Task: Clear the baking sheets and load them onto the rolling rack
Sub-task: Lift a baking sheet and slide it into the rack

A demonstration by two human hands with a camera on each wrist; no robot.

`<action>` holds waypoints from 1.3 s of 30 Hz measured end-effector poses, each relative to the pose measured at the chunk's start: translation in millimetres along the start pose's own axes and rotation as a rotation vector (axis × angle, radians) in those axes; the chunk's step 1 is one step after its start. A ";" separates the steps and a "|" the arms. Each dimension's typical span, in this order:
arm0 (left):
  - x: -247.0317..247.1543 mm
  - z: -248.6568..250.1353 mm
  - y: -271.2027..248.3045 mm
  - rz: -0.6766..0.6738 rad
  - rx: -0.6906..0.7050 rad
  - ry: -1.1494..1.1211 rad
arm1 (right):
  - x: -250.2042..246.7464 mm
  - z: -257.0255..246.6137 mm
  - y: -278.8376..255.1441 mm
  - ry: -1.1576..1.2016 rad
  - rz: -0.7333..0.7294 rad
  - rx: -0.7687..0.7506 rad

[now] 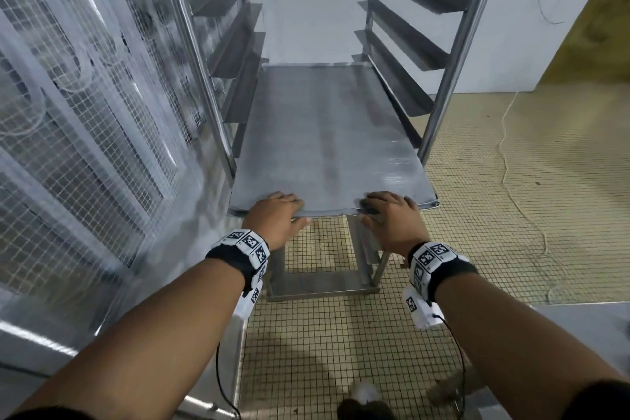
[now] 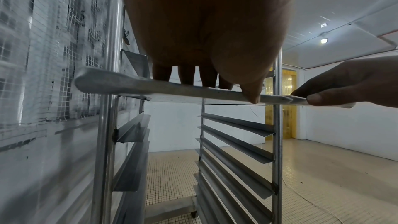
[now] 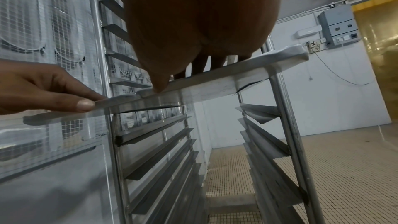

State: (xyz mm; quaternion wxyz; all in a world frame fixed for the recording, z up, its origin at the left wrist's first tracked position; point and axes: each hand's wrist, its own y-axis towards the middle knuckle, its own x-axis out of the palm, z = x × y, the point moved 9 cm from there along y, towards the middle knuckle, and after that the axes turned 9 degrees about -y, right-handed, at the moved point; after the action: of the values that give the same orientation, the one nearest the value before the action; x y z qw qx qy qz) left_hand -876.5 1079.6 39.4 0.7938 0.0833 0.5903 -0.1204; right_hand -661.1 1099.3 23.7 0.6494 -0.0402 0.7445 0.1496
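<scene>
A bare grey metal baking sheet [image 1: 327, 133] lies flat, most of its length inside the steel rolling rack [image 1: 453, 54], resting on a pair of side runners. Its near edge [image 2: 172, 89] sticks out toward me. My left hand [image 1: 278, 215] grips that edge left of centre, fingers on top and thumb [image 2: 252, 94] underneath. My right hand [image 1: 388, 215] grips the same edge right of centre, fingers on top and thumb [image 3: 159, 84] below. In the right wrist view the sheet's edge [image 3: 215, 81] slopes up to the right. The sheet's surface holds nothing.
Empty angled runners [image 1: 409, 44] line both sides of the rack above the sheet, and more runners [image 2: 237, 144] sit below it. A wire-mesh panel [image 1: 85, 95] stands close on the left. Yellow tiled floor [image 1: 511, 181] with a loose cord lies to the right.
</scene>
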 end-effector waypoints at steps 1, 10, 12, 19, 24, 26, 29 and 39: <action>-0.2 -1.1 4.3 0.005 0.002 -0.001 | 0.7 2.1 4.4 0.003 0.003 -0.003; -2.4 -21.2 50.6 -0.001 -0.056 -0.079 | 11.7 18.0 54.2 0.036 0.039 -0.029; -4.3 -24.2 63.2 -0.003 -0.055 -0.081 | 13.3 21.9 66.8 0.037 0.045 -0.032; -1.2 -46.4 106.7 -0.003 -0.099 -0.120 | 18.3 34.0 108.1 0.053 0.049 -0.052; -6.2 -52.4 132.2 0.006 -0.097 -0.144 | 22.8 42.4 134.6 0.070 0.054 -0.055; -7.2 -54.8 141.2 0.005 -0.100 -0.146 | 24.4 45.7 144.2 0.077 0.060 -0.051; -9.3 -60.2 151.9 0.015 -0.114 -0.146 | 28.0 48.7 156.7 0.077 0.058 -0.051; -9.9 -80.2 174.7 0.001 -0.138 -0.180 | 37.9 50.1 185.4 0.084 0.035 -0.036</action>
State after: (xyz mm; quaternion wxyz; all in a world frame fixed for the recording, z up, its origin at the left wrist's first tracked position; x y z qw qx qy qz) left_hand -902.1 1269.8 24.0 0.8475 0.0172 0.5234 -0.0862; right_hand -666.2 1294.7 12.6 0.6142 -0.0451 0.7688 0.1722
